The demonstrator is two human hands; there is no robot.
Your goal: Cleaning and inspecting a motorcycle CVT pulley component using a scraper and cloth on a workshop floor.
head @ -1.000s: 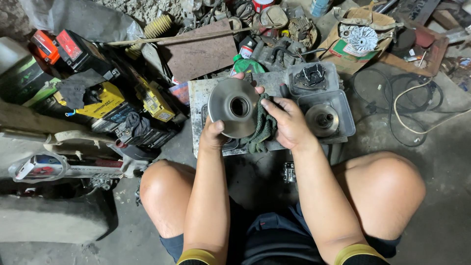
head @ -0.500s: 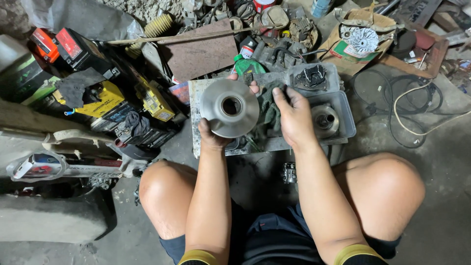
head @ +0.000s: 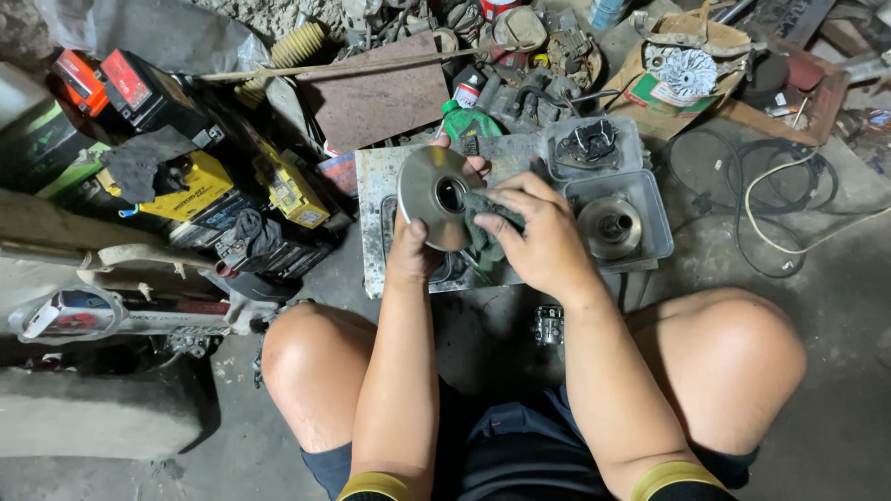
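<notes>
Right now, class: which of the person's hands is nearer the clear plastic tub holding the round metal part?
Right. The right hand lies just beside the tub; the left hand is farther off, holding the metal disc.

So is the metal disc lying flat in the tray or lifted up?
Lifted up. The left hand holds the disc on edge above the tray, and the right hand presses a rag to it.

We count one metal disc (head: 436,195), one dark rag (head: 484,227), two clear plastic tubs (head: 594,147) (head: 650,215), one green spray can (head: 467,116), and two knees.
</notes>
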